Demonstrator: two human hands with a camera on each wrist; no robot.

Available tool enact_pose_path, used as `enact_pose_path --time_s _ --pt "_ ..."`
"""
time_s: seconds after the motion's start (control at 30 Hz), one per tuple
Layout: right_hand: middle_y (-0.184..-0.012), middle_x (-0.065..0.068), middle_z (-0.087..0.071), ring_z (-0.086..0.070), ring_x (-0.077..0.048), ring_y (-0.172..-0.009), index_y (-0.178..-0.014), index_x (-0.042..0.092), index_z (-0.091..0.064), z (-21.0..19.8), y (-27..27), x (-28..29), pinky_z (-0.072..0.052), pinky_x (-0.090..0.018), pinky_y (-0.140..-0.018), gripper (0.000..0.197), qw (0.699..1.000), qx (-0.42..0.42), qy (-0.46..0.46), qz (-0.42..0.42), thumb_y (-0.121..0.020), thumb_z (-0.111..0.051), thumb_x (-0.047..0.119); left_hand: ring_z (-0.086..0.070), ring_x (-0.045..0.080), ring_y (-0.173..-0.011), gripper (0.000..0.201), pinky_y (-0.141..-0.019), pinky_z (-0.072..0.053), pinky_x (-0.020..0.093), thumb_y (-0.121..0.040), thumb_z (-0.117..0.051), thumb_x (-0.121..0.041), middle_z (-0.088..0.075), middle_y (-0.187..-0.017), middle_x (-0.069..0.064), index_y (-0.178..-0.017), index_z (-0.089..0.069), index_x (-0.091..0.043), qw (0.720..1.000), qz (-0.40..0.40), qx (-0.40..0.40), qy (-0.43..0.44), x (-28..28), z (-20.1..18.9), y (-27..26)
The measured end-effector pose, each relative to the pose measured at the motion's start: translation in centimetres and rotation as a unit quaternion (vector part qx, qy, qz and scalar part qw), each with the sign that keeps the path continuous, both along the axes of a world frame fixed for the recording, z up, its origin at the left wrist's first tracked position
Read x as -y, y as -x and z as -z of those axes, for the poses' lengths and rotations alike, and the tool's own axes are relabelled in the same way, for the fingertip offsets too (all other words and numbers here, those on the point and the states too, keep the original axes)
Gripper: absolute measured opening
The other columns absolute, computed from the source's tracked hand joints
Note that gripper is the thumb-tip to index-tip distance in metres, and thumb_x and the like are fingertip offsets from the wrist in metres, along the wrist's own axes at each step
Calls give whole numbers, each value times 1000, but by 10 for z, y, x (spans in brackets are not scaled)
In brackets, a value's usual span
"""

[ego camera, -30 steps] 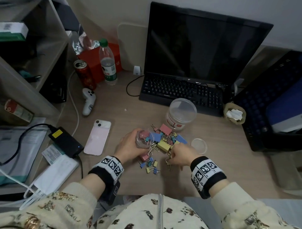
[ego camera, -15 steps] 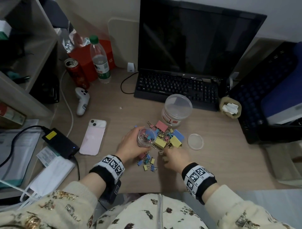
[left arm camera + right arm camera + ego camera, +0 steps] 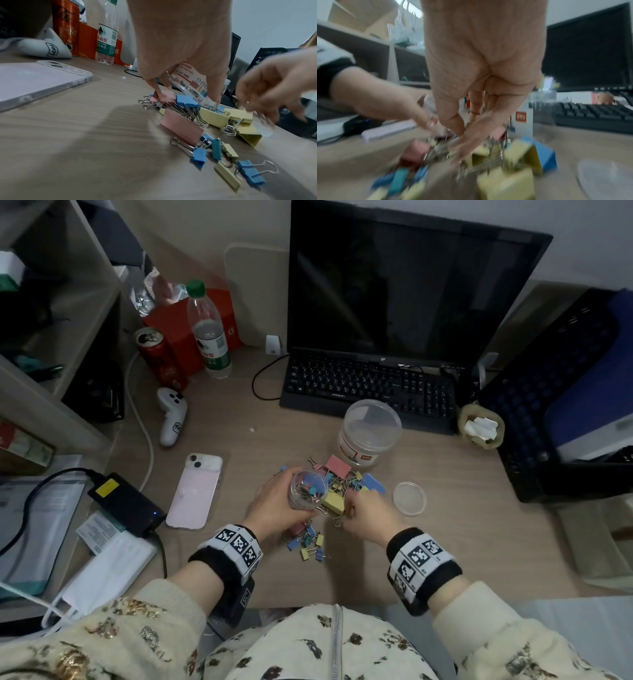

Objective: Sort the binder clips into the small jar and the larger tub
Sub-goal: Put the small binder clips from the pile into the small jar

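The left hand (image 3: 274,505) curls round the jar (image 3: 307,490), fingers and thumb wrapped about its clear wall, holding it tilted just above the desk (image 3: 462,542) at the left edge of the clip pile (image 3: 337,491). The jar's mouth faces up toward the head camera, and small coloured clips show inside it.

The right hand (image 3: 368,517) reaches into the near right side of the pile, fingers bent down among the wire handles. The right wrist view is blurred; its fingertips (image 3: 462,147) touch the wire loops, but whether they pinch a clip I cannot tell.

The pile holds large pink, yellow and blue clips. Just nearer the person than the pile lies a scatter of small clips (image 3: 310,542), blue, yellow and teal.

The tub (image 3: 370,433) stands upright behind the pile, open, clear, with a red-and-white label. A round clear lid (image 3: 409,498) lies flat right of the pile. A pink phone (image 3: 195,491) lies left of the pile, and a black keyboard (image 3: 370,388) sits behind the tub.
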State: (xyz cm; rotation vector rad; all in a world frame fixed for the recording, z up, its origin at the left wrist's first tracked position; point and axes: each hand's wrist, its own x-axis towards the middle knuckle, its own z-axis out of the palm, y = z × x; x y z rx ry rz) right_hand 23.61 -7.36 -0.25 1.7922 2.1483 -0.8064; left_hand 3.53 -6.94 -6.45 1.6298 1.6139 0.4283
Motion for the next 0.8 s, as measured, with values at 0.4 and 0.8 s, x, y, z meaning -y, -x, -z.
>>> enact_pose_path --time_s 0.4,0.8 --pt "-92 6 -63 -60 -16 -85 -104 24 -60 -13 10 -18 -53 -39 -72 16 981 -141 -107 -79 -88 -58 29 -61 16 -113 88 -99 -50 43 -46 -82 -65 -64 -118 -16 -123 -45 -45 997 -72 26 27 -5 3 11" --pt "-131 3 -43 -53 -21 -107 -127 27 -50 40 21 5 -53 -38 -75 52 957 -5 24 -288 -79 -69 28 -61 12 -116 86 -97 -53 47 -37 -83 -77 -63 -120 -20 -111 -40 -65 989 -115 80 43 3 18 28"
